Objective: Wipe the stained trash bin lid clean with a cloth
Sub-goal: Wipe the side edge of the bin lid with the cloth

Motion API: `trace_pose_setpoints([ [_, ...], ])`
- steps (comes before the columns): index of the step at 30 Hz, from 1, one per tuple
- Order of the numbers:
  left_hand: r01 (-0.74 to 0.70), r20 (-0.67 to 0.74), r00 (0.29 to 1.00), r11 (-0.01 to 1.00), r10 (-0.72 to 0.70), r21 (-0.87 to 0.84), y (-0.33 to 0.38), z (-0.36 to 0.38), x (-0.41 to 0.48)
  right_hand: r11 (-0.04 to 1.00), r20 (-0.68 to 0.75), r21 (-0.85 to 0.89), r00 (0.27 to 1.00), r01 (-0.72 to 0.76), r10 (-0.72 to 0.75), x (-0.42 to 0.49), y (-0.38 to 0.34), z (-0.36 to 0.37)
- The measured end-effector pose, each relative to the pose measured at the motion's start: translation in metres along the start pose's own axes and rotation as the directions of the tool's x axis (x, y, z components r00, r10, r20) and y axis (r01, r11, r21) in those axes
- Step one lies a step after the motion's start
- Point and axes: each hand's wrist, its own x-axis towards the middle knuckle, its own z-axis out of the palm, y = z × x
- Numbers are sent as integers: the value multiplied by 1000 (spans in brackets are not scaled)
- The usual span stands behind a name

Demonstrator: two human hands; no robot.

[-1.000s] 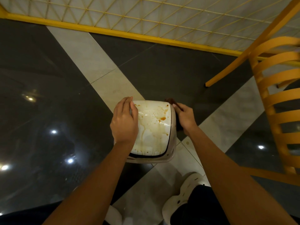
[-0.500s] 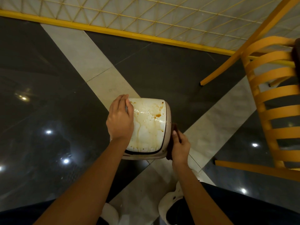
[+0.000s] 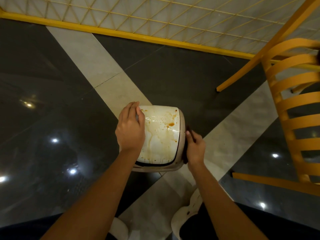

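Note:
A white trash bin lid (image 3: 161,135) with brown streaks and an orange blotch faces up on the bin standing on the floor below me. My left hand (image 3: 130,129) lies over the lid's left side, fingers curled over its far left corner. My right hand (image 3: 195,148) grips a dark brown cloth (image 3: 187,134) and presses it against the bin's right side, just below the lid's rim. Most of the cloth is hidden between my hand and the bin.
An orange slatted chair (image 3: 294,104) stands close on the right, one leg (image 3: 218,88) reaching toward the bin. A yellow mesh barrier (image 3: 138,23) runs along the far side. My white shoes (image 3: 185,217) stand just behind the bin on the dark glossy floor.
My right hand with the cloth slid from the far right corner of the bin toward me along its right side. My left hand stayed on the lid.

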Motion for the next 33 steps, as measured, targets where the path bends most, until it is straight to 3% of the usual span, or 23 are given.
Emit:
trace_pose_setpoints([
  [7, 12, 8, 1000, 1000, -12, -13, 0, -1, 0, 993, 217, -115, 976, 18, 8, 53, -56, 10],
  [16, 5, -6, 1000, 1000, -5, -3, -1, 1, -1, 991, 148, -107, 987, 77, -60, 38, -42, 5],
  [24, 6, 0, 1000, 1000, -6, -11, -1, 1, -1, 951, 480, -289, 876, 108, 46, 70, -87, 8],
  [27, 15, -7, 1000, 1000, -15, 1, 0, 1, 0, 972, 429, -220, 903, 83, 20, 65, -74, 0],
  [33, 8, -24, 1000, 1000, -8, -1, 1, 0, -1, 995, 76, -61, 994, 82, -77, 13, -7, -3],
])
